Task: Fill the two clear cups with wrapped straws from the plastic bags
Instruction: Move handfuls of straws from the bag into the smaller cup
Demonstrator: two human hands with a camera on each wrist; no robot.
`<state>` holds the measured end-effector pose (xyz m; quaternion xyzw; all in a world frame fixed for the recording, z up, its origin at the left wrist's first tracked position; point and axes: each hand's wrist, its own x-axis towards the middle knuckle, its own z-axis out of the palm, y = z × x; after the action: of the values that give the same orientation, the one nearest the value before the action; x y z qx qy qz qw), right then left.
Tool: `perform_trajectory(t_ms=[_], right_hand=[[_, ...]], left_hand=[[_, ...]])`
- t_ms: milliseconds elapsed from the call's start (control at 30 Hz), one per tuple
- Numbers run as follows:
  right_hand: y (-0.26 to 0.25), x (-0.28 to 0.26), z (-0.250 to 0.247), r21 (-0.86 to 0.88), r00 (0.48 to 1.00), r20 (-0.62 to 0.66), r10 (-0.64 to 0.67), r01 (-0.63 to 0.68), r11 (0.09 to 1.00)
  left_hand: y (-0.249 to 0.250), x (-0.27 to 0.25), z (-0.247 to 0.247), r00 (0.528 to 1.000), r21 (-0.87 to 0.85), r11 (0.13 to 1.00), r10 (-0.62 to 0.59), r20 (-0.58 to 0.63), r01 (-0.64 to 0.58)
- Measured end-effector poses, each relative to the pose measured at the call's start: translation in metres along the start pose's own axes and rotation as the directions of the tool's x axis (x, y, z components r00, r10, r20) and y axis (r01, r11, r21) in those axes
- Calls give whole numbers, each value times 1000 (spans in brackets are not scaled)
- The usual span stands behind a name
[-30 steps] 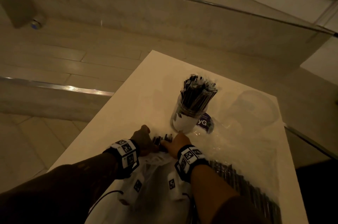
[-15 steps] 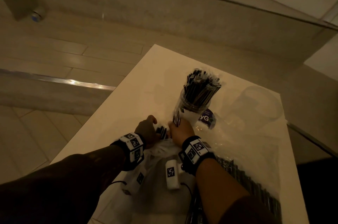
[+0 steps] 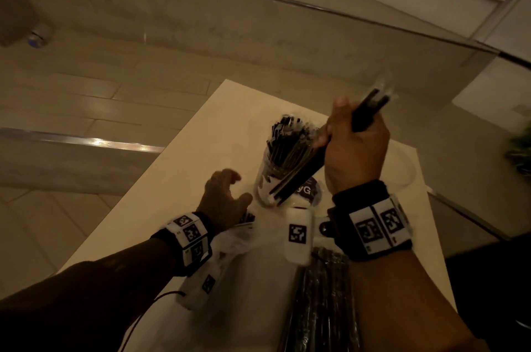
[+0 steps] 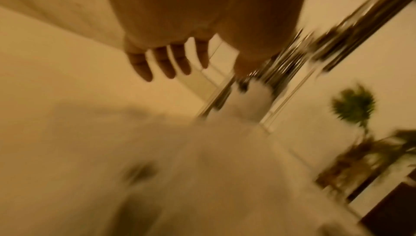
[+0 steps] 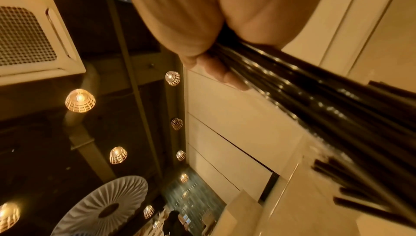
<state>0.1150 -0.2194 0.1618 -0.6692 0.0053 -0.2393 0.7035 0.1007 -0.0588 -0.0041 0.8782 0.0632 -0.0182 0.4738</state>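
Observation:
My right hand (image 3: 355, 147) grips a bundle of black wrapped straws (image 3: 304, 173), raised and tilted above the white table (image 3: 184, 179). The bundle's lower ends hang in front of a clear cup (image 3: 265, 188) packed with straws. In the right wrist view my fingers (image 5: 216, 72) curl round the bundle of black wrapped straws (image 5: 315, 101). My left hand (image 3: 227, 193) hovers open, fingers spread, above the mouth of a plastic bag (image 3: 238, 239). The blurred left wrist view shows its fingers (image 4: 166, 65) straight. A second clear cup (image 3: 405, 170) stands faintly behind my right hand.
A plastic bag of black straws (image 3: 321, 308) lies under my right forearm. White tagged sensor blocks (image 3: 297, 234) hang between my wrists. The table's left edge drops to tiled floor. A glass rail and a plant (image 3: 520, 150) stand to the right.
My right hand has lifted up and right from the bag's mouth with a bundle of straws. My left hand has let go of the bag and opened.

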Motion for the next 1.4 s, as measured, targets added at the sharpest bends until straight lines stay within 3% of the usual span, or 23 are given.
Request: perform_trajectory(t_ms=[67,100,167,233,333,400,433,467,533,600,633,700,800,867,900,967,1033,1100,1167,1233,1300,1400], right_hand=[[2,2,-3,57,998,-16,53,-52,997],[8,-1,-2,56,996,-17,92,-91,994],[20,-13,3,4,987,2,158,-158,987],[28,-25,7,-85,981,61,185,-179,980],[21,-20,-4,-220,986,74,149,-130,967],[7,-4,-22,-352,998,56,-16,35,935],[0,2,-30,-438,986,117,-119,159,885],[-5,7,-35,-515,959,234,-160,262,816],[-7,4,-34,-601,866,499,-31,371,707],[-1,-7,-30,-597,781,622,64,419,684],[3,-12,-29,-561,781,624,19,430,707],[6,-14,-27,-486,829,554,-73,393,780],[11,-13,-25,-469,885,463,-56,298,831],[18,-15,-27,-394,959,283,2,115,912],[22,-17,-27,-327,970,230,73,6,945],[30,-29,-22,-244,935,281,215,-147,959],[34,-39,-16,-266,932,284,225,-149,952],[29,-35,-11,-217,968,181,175,-134,967],[19,-17,-13,-112,995,45,94,-88,990],[10,5,-19,-7,997,-67,27,-28,1000],[5,22,-19,39,993,-118,-20,24,999],[9,35,-8,-27,988,-152,-38,34,999]], left_hand=[[37,-5,-17,975,-327,935,184,125,-135],[52,-7,-20,937,-365,917,259,234,-162],[76,-12,-18,849,-261,937,327,416,-233],[89,-16,-8,810,-179,954,300,504,-242],[90,-17,-4,851,-136,970,242,466,-201],[83,-16,-5,880,-15,973,214,425,-229],[80,-16,-5,881,19,971,207,426,-238],[79,-16,-5,881,38,968,208,425,-246],[83,-17,-5,872,30,969,207,444,-245],[90,-17,-5,868,-22,969,229,440,-244],[93,-19,-6,870,-52,972,229,436,-229],[96,-22,-6,876,-147,975,214,432,-166],[99,-25,-7,870,-284,956,204,449,-77],[105,-27,-9,868,-280,949,257,424,-144],[107,-27,-10,860,-280,938,307,408,-203],[113,-28,-9,841,-278,914,387,377,-296],[113,-27,-6,824,-271,874,476,307,-404],[105,-18,-6,801,-220,849,527,285,-481],[95,-7,-14,853,-58,881,471,225,-470],[79,6,-18,874,140,864,466,135,-483],[71,14,-14,876,274,832,453,166,-483],[71,23,-1,886,314,830,415,207,-462]])
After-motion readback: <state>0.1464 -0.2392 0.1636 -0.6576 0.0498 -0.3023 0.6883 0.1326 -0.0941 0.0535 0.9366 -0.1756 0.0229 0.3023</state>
